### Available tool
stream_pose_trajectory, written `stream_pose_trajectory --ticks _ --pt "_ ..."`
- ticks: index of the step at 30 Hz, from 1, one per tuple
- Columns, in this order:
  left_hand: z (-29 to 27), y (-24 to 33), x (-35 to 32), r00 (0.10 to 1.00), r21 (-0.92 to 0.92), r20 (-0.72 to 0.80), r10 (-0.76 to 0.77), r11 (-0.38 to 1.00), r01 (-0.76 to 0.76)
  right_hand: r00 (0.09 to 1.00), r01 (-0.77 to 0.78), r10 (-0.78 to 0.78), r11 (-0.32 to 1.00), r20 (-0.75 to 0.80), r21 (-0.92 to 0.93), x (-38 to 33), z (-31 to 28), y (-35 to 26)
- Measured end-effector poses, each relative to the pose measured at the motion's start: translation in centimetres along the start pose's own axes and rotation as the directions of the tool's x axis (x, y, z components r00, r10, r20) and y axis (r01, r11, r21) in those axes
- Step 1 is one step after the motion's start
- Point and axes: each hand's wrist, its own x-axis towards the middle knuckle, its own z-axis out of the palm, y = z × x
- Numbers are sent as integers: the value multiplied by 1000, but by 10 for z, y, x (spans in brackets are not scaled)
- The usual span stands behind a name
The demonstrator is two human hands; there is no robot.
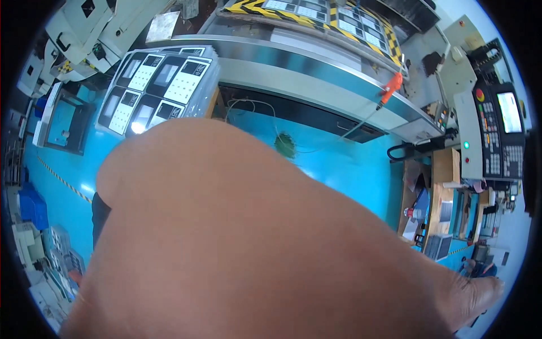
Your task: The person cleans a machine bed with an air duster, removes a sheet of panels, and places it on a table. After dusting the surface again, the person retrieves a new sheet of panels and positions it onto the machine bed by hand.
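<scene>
A bare forearm held close to the camera fills most of the view. It runs from an elbow at the left, beside a dark sleeve, down to the lower right. I take it as my left arm. My left hand sits at the lower right rim, near small dark items by the foot of a workbench. Its fingers are cut off by the rim, so its grip is hidden. My right hand does not show.
A stack of trays holding black and white panels stands at the upper left. A long grey machine has an orange air gun on a hose. A control panel, a wooden bench, blue crates and a blue floor surround me.
</scene>
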Motion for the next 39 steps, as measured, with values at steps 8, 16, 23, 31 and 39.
stream_pose_trajectory --ticks 8,16,23,31,39 --pt "-75 -7 25 992 25 -123 39 999 -36 997 -67 69 997 46 -49 59 -83 -17" --pt "-127 -37 65 972 54 -218 85 996 -75 997 -78 77 993 -9 -91 133 -207 -81" --pt "-144 -45 76 948 69 -297 114 993 -98 997 72 -66 989 51 -128 158 -232 -140" --pt "-189 -44 48 895 -38 -446 -4 999 -14 927 367 -370 873 54 -322 188 -230 -173" --pt "-219 -44 3 474 -121 -880 -29 979 -166 745 481 -574 815 -339 -322 179 -266 -315"
